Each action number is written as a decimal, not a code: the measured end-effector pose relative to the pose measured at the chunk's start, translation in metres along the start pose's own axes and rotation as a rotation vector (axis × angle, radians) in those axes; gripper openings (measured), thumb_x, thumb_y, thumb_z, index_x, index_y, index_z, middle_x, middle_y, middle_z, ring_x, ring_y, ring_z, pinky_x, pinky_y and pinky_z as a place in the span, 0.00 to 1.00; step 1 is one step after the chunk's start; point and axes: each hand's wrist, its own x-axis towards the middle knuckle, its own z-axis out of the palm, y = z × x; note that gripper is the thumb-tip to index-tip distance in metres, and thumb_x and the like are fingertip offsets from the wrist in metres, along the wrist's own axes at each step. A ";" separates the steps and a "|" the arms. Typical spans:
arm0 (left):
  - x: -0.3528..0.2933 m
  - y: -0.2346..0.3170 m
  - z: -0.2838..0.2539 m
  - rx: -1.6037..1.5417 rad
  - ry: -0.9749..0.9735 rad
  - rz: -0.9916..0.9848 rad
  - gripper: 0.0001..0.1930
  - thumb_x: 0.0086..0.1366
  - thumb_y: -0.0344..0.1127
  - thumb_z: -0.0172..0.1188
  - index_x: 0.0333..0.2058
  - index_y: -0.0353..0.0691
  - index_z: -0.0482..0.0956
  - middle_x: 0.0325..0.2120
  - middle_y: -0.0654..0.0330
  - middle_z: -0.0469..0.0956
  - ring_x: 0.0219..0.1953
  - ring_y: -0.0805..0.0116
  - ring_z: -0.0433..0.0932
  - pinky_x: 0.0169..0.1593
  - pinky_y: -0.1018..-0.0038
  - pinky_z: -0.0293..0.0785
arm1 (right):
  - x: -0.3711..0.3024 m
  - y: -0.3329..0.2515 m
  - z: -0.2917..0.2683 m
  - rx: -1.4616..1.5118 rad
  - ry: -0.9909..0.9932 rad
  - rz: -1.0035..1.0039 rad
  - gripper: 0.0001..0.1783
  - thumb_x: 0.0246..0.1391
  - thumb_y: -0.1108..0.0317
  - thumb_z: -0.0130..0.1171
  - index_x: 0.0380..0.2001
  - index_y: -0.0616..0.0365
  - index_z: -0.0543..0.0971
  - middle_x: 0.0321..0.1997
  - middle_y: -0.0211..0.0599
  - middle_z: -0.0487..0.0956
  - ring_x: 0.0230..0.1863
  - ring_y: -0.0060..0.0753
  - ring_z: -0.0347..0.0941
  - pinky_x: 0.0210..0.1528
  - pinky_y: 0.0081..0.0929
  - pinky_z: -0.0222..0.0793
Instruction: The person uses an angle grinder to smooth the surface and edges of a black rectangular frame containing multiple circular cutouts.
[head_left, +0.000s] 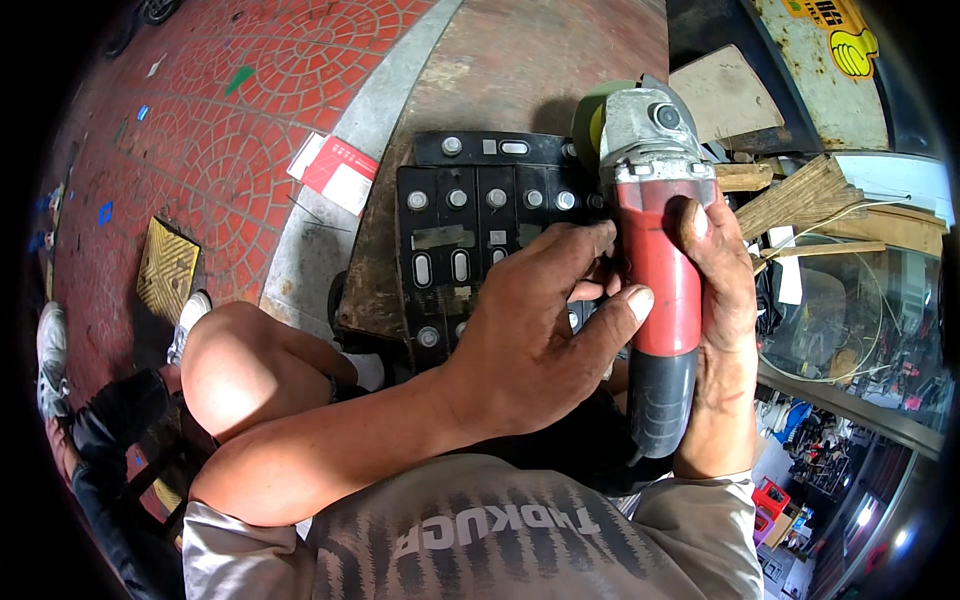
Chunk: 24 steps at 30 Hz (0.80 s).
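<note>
A red and black angle grinder [668, 300] with a grey metal head stands upright in the picture, its green-yellow disc [592, 112] at the far end. My right hand [722, 265] wraps its body from the right, the thumb lying over the red housing. From the left, my left hand [540, 325] closes on the same housing, its thumb resting against the side and its fingers curled, partly hidden behind. Beneath and left of the grinder lies a group of black strips [443, 306] with round and slotted metal inserts. The disc's contact with anything cannot be made out.
A worn board [530, 75] extends beyond the strips. A red-white box [340, 172] lies left on a grey kerb beside red patterned paving [240, 140]. At right are wood pieces [815, 205] and a glass-topped case [840, 310]. Another person's leg [115, 420] shows at far left.
</note>
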 end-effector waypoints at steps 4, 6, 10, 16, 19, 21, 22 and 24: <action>0.000 0.001 -0.001 -0.008 0.001 -0.008 0.19 0.77 0.32 0.69 0.58 0.23 0.79 0.40 0.48 0.80 0.40 0.63 0.83 0.49 0.67 0.85 | 0.001 0.000 0.001 -0.012 0.006 0.004 0.52 0.65 0.54 0.77 0.83 0.64 0.64 0.71 0.48 0.82 0.70 0.39 0.81 0.76 0.37 0.73; -0.001 0.000 -0.001 -0.014 0.005 -0.012 0.19 0.77 0.32 0.69 0.58 0.24 0.79 0.40 0.48 0.80 0.40 0.64 0.84 0.49 0.67 0.85 | 0.001 0.001 0.001 -0.017 0.007 0.006 0.52 0.65 0.54 0.77 0.83 0.64 0.64 0.71 0.48 0.82 0.70 0.40 0.81 0.76 0.37 0.73; -0.001 0.001 -0.001 -0.012 0.010 -0.019 0.19 0.77 0.32 0.68 0.58 0.24 0.79 0.40 0.48 0.80 0.41 0.63 0.84 0.49 0.67 0.86 | 0.001 0.000 0.004 -0.012 0.015 0.004 0.52 0.64 0.54 0.78 0.83 0.64 0.65 0.70 0.48 0.82 0.70 0.40 0.81 0.76 0.37 0.73; -0.002 0.004 -0.001 -0.033 0.006 -0.035 0.18 0.77 0.33 0.68 0.57 0.26 0.80 0.40 0.49 0.81 0.41 0.63 0.84 0.47 0.66 0.86 | -0.001 -0.002 0.007 -0.019 0.017 0.026 0.52 0.63 0.54 0.78 0.82 0.63 0.65 0.70 0.47 0.82 0.70 0.39 0.80 0.76 0.37 0.73; -0.001 0.006 -0.002 -0.016 -0.005 -0.037 0.18 0.77 0.33 0.68 0.57 0.26 0.80 0.40 0.49 0.81 0.41 0.63 0.84 0.46 0.66 0.86 | -0.002 0.000 0.003 -0.011 0.012 0.014 0.52 0.63 0.54 0.78 0.83 0.63 0.65 0.71 0.47 0.81 0.70 0.39 0.80 0.76 0.38 0.73; 0.000 0.010 -0.001 0.005 -0.009 -0.050 0.17 0.77 0.34 0.68 0.56 0.26 0.80 0.40 0.49 0.81 0.41 0.62 0.84 0.45 0.65 0.85 | -0.006 0.002 0.001 0.000 0.021 0.012 0.52 0.64 0.54 0.78 0.83 0.62 0.65 0.71 0.48 0.81 0.70 0.40 0.80 0.76 0.39 0.73; 0.000 0.013 0.000 0.013 -0.011 -0.059 0.17 0.77 0.35 0.68 0.55 0.26 0.80 0.40 0.48 0.81 0.40 0.61 0.85 0.45 0.65 0.85 | -0.008 0.002 -0.001 -0.001 0.030 0.009 0.52 0.64 0.54 0.77 0.83 0.62 0.64 0.71 0.48 0.81 0.70 0.41 0.80 0.76 0.39 0.73; 0.002 0.021 -0.003 0.078 -0.096 -0.158 0.19 0.79 0.31 0.65 0.63 0.27 0.78 0.48 0.52 0.82 0.50 0.68 0.84 0.55 0.68 0.83 | -0.013 0.002 -0.002 -0.009 0.057 0.007 0.53 0.64 0.53 0.77 0.84 0.62 0.63 0.71 0.49 0.81 0.70 0.42 0.80 0.76 0.40 0.74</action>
